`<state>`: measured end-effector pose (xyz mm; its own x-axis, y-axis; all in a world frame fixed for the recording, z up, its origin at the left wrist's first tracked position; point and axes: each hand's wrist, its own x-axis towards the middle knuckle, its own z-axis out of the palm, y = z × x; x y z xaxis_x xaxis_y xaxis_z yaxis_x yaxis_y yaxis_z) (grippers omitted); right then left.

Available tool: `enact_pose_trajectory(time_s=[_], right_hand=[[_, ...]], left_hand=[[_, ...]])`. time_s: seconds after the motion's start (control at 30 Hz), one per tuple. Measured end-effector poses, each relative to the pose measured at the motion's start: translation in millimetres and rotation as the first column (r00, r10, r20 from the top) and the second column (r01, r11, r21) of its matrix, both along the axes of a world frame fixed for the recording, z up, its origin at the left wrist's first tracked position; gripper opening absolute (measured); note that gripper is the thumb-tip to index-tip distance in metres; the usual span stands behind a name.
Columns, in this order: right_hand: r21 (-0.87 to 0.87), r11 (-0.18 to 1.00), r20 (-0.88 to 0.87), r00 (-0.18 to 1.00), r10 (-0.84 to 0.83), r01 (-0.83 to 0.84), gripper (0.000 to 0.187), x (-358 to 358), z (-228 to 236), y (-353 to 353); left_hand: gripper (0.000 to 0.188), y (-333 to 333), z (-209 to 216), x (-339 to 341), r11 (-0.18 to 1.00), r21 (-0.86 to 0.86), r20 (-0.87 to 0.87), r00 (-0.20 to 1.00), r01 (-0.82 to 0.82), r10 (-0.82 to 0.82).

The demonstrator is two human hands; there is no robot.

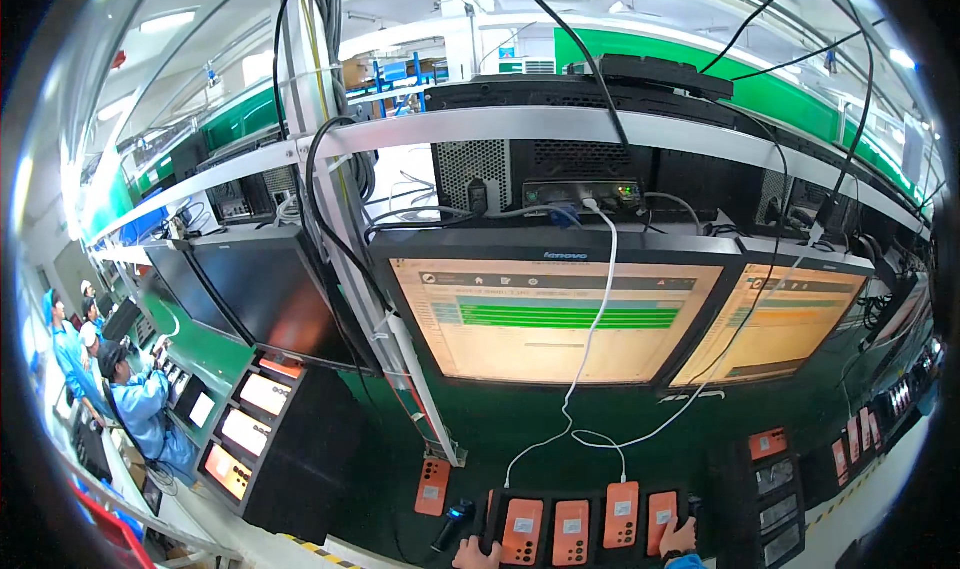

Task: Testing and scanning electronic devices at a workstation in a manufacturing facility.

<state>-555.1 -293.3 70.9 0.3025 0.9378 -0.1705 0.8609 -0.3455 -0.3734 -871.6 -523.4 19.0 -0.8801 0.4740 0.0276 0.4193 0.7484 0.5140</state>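
Observation:
In front of me is a black tray (pixel 548 535) holding several orange smartphones, camera side up with white labels. At its left end, my left hand (pixel 476 554) has its fingers curled against the edge, beside the leftmost phone (pixel 522 531). My right hand (pixel 679 538) closes around the right end, overlapping the rightmost phone (pixel 660 521). A phone between them (pixel 621 515) sits a little higher, with a white cable (pixel 618 459) running to its top. Another white cable end reaches the tray's left part. The undersides of both hands are hidden.
Left of the tray lie a loose orange phone (pixel 432 486) and a black handheld device (pixel 454 524). Phone racks stand at left (pixel 247 431) and right (pixel 778 499). Two lit monitors (pixel 560 319) and a metal post (pixel 420 389) rise behind. People in blue (pixel 140 404) work far left.

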Motion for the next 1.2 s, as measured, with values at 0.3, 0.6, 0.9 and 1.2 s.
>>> enact_pose_trajectory(time_s=[0.3, 0.6, 0.9, 1.2], right_hand=[[0.030, 1.000, 0.020, 1.000, 0.004, -0.005, 0.051, -2, 1, 2], [0.020, 1.000, -0.058, 0.998, 0.008, -0.006, 0.054, -2, 1, 1], [0.140, 0.990, -0.021, 1.000, -0.023, 0.026, 0.046, 2, -13, -1], [0.096, 0.995, -0.021, 0.999, -0.037, 0.039, 0.047, 2, -12, 2]], left_hand=[[0.048, 0, -1, 2, 1.000, 0.024, -0.066, 0.998, 0.010, -0.008], [0.050, -5, -10, -4, 0.999, 0.046, -0.028, 0.999, 0.024, -0.023], [0.051, -5, -18, -4, 0.999, 0.022, -0.103, 0.994, 0.034, -0.032], [0.049, -3, -18, -5, 0.998, 0.038, -0.135, 0.990, 0.050, -0.044]])
